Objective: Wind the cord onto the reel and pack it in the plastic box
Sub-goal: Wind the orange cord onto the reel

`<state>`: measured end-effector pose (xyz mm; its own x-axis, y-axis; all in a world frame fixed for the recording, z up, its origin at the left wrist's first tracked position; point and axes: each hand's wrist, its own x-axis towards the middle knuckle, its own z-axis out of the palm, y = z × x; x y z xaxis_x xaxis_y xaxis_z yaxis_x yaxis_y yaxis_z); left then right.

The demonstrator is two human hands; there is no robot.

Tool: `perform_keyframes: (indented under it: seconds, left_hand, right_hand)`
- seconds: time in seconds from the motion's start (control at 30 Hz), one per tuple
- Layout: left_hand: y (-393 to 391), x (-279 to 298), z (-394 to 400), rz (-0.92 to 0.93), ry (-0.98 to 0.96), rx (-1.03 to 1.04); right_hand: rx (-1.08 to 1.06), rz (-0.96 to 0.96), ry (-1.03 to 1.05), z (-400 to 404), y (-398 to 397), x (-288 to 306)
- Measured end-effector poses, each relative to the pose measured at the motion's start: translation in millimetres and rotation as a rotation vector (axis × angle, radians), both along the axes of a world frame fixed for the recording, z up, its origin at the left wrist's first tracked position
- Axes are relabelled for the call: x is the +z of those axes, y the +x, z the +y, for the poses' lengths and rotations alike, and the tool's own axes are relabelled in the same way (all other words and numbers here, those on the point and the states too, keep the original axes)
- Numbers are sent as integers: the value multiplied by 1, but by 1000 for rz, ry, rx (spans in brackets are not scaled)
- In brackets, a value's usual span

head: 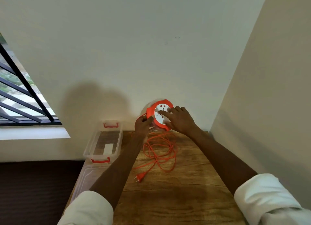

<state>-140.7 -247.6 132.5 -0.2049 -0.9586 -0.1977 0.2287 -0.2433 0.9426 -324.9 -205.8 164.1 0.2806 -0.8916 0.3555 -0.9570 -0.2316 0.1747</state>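
Observation:
An orange reel [151, 110] with a white socket face is held up above the far end of the wooden table [176, 191]. My left hand [142, 125] grips its left rim and lower edge. My right hand [180, 119] lies on the white face with fingers spread over it. A loose orange cord [161, 150] hangs from the reel and lies in tangled loops on the table. Its plug [140, 176] rests near the table's left side. A clear plastic box [102, 140] with red clips stands open at the far left corner of the table.
The box's clear lid [84, 176] lies along the table's left edge, in front of the box. Plain walls close in behind and to the right. A barred window [18, 97] is at the left, with a dark floor below it.

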Motion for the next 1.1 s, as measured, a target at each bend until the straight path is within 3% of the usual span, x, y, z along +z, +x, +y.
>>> perform_keyframes:
  seconds: [0.2, 0.33, 0.4, 0.6, 0.67, 0.77, 0.83, 0.97, 1.03, 1.1]
  left_hand:
    - [-7, -1, 9, -14, -37, -5]
    - [-7, 1, 8, -7, -57, -5]
    - [-9, -1, 10, -2, -68, 7]
    - [-23, -14, 26, 58, -61, 49]
    - [-28, -18, 33, 55, -54, 67]
    - [-31, -24, 40, 37, -68, 50]
    - [-31, -26, 42, 42, -74, 35]
    - [-29, -25, 35, 37, -64, -18]
    - [-25, -20, 28, 19, -40, 8]
    - [-18, -10, 17, -4, -27, 43]
  right_hand:
    - [-170, 33, 129, -7, 10, 3]
    - [-253, -78, 93, -2, 19, -2]
    - [-318, -226, 97, 1, 26, -1]
    - [-608, -886, 185, 1, 43, 6]
    - [-657, -1237, 208, 3, 46, 8]
    - [-728, -1957, 251, 6, 48, 6]
    - [-742, -2144, 275, 8, 44, 0]
    - [-650, -2117, 346, 17, 35, -4]
    - [-628, -1913, 323, 19, 28, -5]
    - [-609, -1535, 229, 19, 18, -14]
